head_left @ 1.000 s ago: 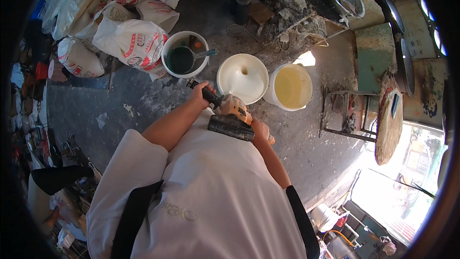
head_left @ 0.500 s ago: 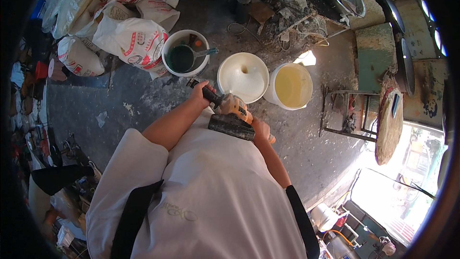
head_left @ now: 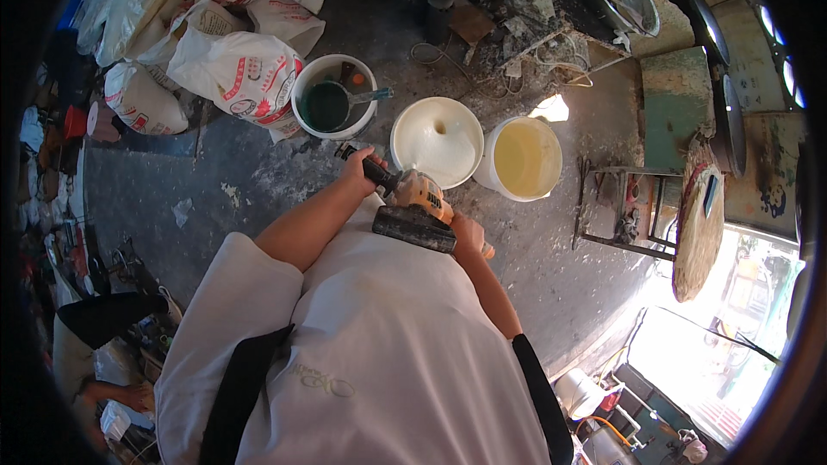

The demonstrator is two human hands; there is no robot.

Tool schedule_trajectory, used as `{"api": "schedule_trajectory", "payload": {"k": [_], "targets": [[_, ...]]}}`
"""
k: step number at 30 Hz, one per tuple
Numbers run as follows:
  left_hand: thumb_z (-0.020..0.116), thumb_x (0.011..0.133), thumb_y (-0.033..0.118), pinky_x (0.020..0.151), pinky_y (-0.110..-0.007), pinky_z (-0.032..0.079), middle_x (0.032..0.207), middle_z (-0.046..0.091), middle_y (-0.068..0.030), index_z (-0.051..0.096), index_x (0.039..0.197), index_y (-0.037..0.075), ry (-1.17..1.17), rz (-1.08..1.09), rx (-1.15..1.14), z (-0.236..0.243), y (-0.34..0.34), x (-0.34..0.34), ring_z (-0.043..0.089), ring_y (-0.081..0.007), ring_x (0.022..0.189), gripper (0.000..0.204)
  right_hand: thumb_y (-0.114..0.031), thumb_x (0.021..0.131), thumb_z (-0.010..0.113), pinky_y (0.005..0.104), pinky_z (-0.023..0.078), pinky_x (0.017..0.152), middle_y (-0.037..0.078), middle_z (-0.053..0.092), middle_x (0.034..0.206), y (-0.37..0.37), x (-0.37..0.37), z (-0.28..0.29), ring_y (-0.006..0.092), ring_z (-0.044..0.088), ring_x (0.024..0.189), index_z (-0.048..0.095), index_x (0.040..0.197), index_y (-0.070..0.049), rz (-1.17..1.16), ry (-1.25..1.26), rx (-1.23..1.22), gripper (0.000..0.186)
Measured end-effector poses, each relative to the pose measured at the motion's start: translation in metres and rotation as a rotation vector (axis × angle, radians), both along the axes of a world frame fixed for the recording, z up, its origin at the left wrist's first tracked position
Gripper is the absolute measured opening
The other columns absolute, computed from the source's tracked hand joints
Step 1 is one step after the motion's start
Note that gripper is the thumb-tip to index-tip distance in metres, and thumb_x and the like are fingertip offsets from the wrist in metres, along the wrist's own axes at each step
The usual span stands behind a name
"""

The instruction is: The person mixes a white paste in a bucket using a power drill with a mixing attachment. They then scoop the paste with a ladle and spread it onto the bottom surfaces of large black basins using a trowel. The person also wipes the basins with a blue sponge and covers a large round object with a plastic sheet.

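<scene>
Both my hands are closed on an orange-and-black cordless drill (head_left: 424, 198) with a large black battery pack (head_left: 413, 231), held close against the front of my shirt. My left hand (head_left: 360, 170) wraps the black side handle. The rear grip is in my right hand (head_left: 468, 232), partly hidden behind the tool. Just beyond the drill's front stands a round white bucket (head_left: 394, 139). White liquid (head_left: 448, 151) in it swirls, with a funnel-shaped hollow near its middle. Whatever is fitted in the drill's chuck is hard to make out.
Right of it stands a bucket of pale yellow liquid (head_left: 525, 159). To the left, another bucket (head_left: 298, 90) holds dark green liquid and a dipper (head_left: 369, 96). White sacks (head_left: 237, 77) lie at far left. A metal frame stand (head_left: 624, 207) is at right.
The hollow in the white liquid keeps its place while the surface streaks shift slightly. My hands and the drill stay nearly still; the view has moved a little.
</scene>
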State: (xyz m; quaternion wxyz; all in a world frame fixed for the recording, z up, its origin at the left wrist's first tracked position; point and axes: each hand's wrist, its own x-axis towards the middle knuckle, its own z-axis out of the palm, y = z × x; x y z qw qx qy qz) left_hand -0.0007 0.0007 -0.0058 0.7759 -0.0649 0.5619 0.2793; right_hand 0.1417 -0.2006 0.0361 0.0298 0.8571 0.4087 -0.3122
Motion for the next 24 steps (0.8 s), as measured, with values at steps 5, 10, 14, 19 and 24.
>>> {"api": "schedule_trajectory", "payload": {"k": [5,10,14,19,24], "targets": [[0.062,0.072,0.015,0.061,-0.038,0.047,0.063,0.048,-0.0079,0.047,0.069,0.005,0.009,-0.009,-0.018,-0.003,0.001,0.001,0.05,-0.0244,0.06,0.018,-0.018,0.077,0.049,0.0386,0.047,0.068,0.014,0.061,0.086,0.002,0.002,0.006,0.0302,0.06,0.08,0.056,0.086,-0.007,0.016,0.0,0.021,0.017],[0.063,0.072,0.012,0.068,-0.038,0.047,0.067,0.047,-0.0102,0.046,0.073,0.002,-0.005,-0.015,-0.015,0.0,0.003,0.002,0.049,-0.0239,0.063,0.02,-0.017,0.076,0.049,0.0388,0.047,0.068,0.013,0.06,0.088,0.006,0.002,0.011,0.0295,0.06,0.08,0.056,0.086,-0.007,0.016,0.019,0.014,0.016],[0.062,0.073,0.012,0.067,-0.038,0.047,0.066,0.047,-0.0105,0.046,0.072,0.002,0.062,-0.008,-0.02,0.007,0.003,0.004,0.049,-0.0247,0.063,0.02,-0.017,0.075,0.05,0.0391,0.047,0.067,0.014,0.06,0.087,0.008,0.002,0.011,0.0296,0.06,0.078,0.056,0.086,-0.007,0.014,0.0,-0.021,0.016],[0.062,0.073,0.013,0.068,-0.038,0.047,0.067,0.047,-0.0105,0.045,0.073,0.003,0.022,-0.019,-0.02,0.007,0.003,0.002,0.05,-0.0251,0.064,0.02,-0.016,0.075,0.051,0.039,0.047,0.067,0.014,0.062,0.084,0.007,0.0,0.011,0.0293,0.06,0.078,0.056,0.086,-0.007,-0.006,0.005,-0.027,0.016],[0.062,0.073,0.014,0.068,-0.038,0.046,0.067,0.047,-0.0102,0.045,0.072,0.003,0.028,-0.026,-0.023,-0.002,-0.001,0.001,0.05,-0.0255,0.064,0.02,-0.016,0.074,0.051,0.039,0.047,0.068,0.013,0.063,0.084,0.004,-0.001,0.015,0.0287,0.06,0.079,0.057,0.089,-0.009,-0.017,0.021,-0.061,0.017]]}}
